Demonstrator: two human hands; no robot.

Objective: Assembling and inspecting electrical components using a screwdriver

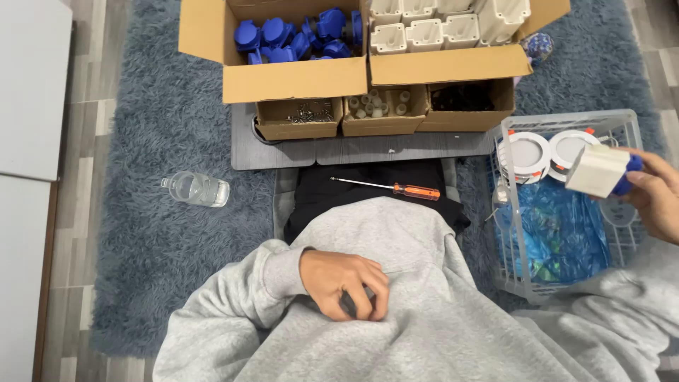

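Here, seen from above, a person in a grey sweatshirt sits on a shaggy blue-grey rug (141, 233). The right hand (654, 198) is stretched out over a clear plastic basket (509, 212) at the person's right, fingers closed around a white box-shaped socket housing with a blue cap (601, 170), held just above the basket's rim. Inside the basket lie two round white light fittings (548, 152) and a crumpled blue plastic bag (566, 233). The left hand (346, 283) rests in the lap, fingers curled narrowly onto a small dark object, too hidden to identify. An orange-handled screwdriver (389, 187) lies within reach on dark cloth ahead. Beyond it, on a low grey board, open cardboard boxes hold sorted parts: blue caps (297, 35), white housings (431, 28), screws (308, 112). A clear water bottle (194, 189) lies on the rug.
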